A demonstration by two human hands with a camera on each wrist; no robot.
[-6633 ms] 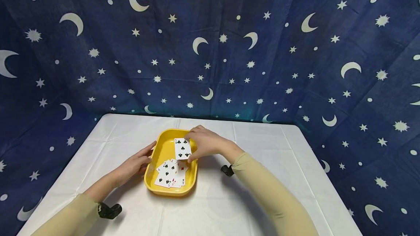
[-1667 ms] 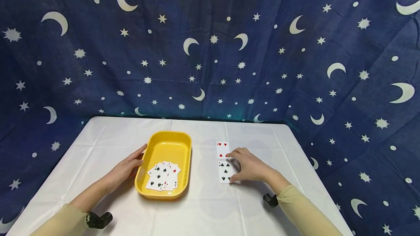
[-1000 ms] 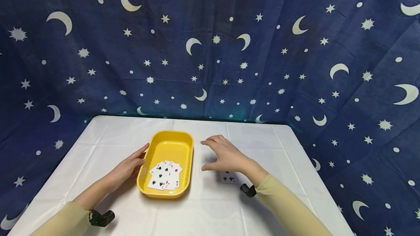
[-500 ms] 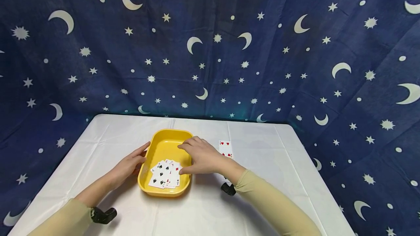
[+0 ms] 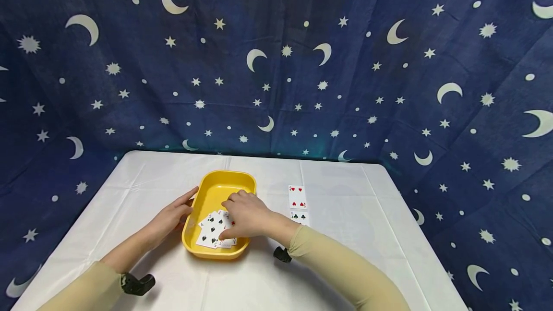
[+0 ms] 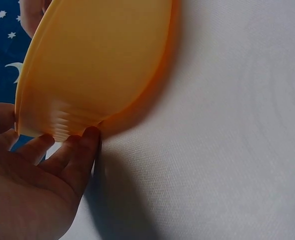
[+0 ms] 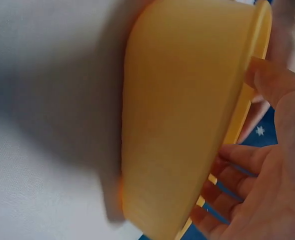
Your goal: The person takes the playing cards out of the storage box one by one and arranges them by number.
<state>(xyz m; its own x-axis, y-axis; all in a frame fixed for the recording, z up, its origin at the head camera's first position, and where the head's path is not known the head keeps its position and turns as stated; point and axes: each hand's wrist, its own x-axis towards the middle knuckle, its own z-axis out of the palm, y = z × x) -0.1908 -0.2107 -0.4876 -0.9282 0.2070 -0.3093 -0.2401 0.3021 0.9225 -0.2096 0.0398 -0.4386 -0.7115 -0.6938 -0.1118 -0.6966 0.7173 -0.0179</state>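
Observation:
A yellow tray [image 5: 253, 179] stands on the white table, with several overlapping playing cards [image 5: 209, 233] lying face up in its near half. A five of spades is on top at the left of the pile. My left hand [image 5: 166, 222] rests its fingertips against the tray's left outer wall; the left wrist view shows those fingertips [image 6: 90, 134] on the ribbed plastic. Over the right rim reaches my right hand [image 5: 250, 215], thumb and fingers spread above the cards, covering part of them. Its fingertips are behind the tray wall in the right wrist view, so contact cannot be told.
To the tray's right lie a four of hearts [image 5: 297, 197] and, just below it, a clubs card [image 5: 299, 216] partly covered by the right forearm. A dark blue curtain [image 5: 276, 85] with moons and stars hangs behind the table [image 5: 345, 205].
The right hand carried the five of clubs from the tray to the table below the four of hearts, released it, and returned left over the cards. The left hand stays at the tray.

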